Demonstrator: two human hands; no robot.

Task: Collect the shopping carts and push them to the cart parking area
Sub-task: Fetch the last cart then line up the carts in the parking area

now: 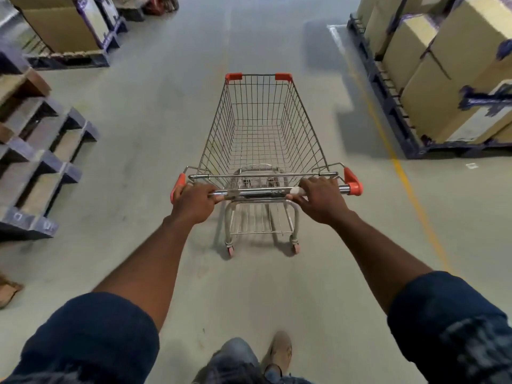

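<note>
Stacked pallets [41, 162] flank your left; give them room. Your left hand [195, 202] is wrapped round the handle bar [257, 193] near its left end. The shopping cart [263, 128] stands empty mid-aisle, nose pointing straight ahead. Your right hand [321, 199] grips the bar a little inboard of its right end. Push evenly through both arms so the nose does not veer. Yellow floor line [401, 173] and boxed pallet [443, 79] on the right: steer between the two sides. Cart parking area not in view.
</note>
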